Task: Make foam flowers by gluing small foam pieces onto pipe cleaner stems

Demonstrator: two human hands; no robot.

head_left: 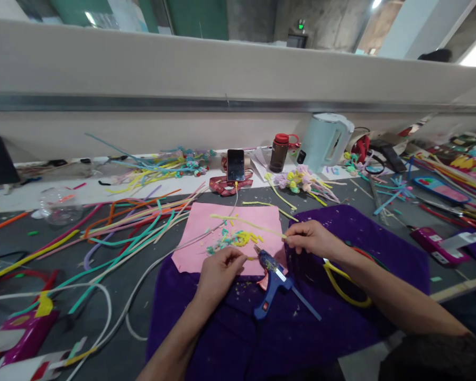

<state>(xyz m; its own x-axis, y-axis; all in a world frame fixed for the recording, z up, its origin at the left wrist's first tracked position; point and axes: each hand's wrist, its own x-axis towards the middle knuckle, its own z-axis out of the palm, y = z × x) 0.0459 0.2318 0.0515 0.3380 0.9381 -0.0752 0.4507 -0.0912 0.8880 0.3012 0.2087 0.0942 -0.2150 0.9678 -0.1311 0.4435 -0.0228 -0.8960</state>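
Observation:
My right hand (311,238) pinches one end of a pale yellow pipe cleaner (248,221), which stretches leftward above a pink sheet (194,233). My left hand (222,267) is closed at the sheet's lower edge, thumb and forefinger together on a short yellow piece (250,258), seemingly a cut bit of pipe cleaner. Between the hands lies a blue glue gun (275,275), its nozzle pointing up and left. Short yellow pieces (248,238) and teal pieces (222,241) are heaped on the sheet. Beneath everything spreads a purple cloth (222,328).
Long coloured pipe cleaners (130,233) sprawl on the left, crossed by a white cable (143,280). Along the back stand a phone (235,165), a brown bottle (279,153) and a pale blue kettle (327,142). Finished-looking fuzzy flowers (301,180) lie before the kettle.

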